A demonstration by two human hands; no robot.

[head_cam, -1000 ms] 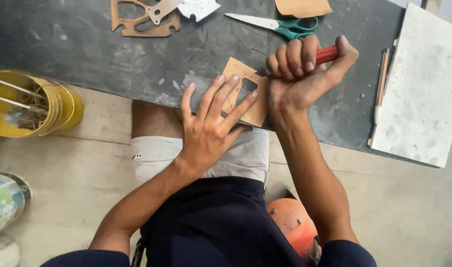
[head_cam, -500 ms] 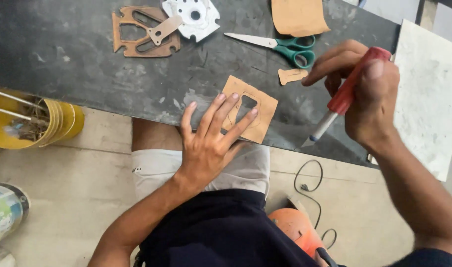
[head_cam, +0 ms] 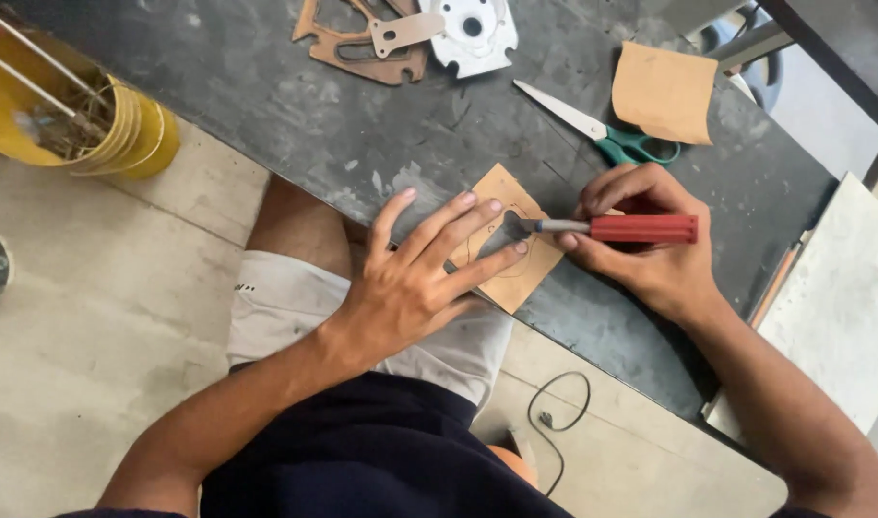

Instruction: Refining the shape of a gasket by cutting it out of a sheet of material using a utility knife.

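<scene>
Fingers of left hand (head_cam: 410,283) splayed flat, pinning brown card piece (head_cam: 516,273) at edge of dark table (head_cam: 266,105). Right hand (head_cam: 650,254) wrapped tight round red-handled cutter (head_cam: 631,228), blade tip on card. Green scissors (head_cam: 607,129) lie just beyond, w/ tan sheet (head_cam: 664,91) nearby.

Workshop: scarred workbench (head_cam: 266,105), scissors (head_cam: 602,129)

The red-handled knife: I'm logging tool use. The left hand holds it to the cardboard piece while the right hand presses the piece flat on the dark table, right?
Not quite: the hands are swapped. The head view shows the right hand holding the red-handled knife to the cardboard piece, while the left hand presses the piece flat on the dark table.
</scene>
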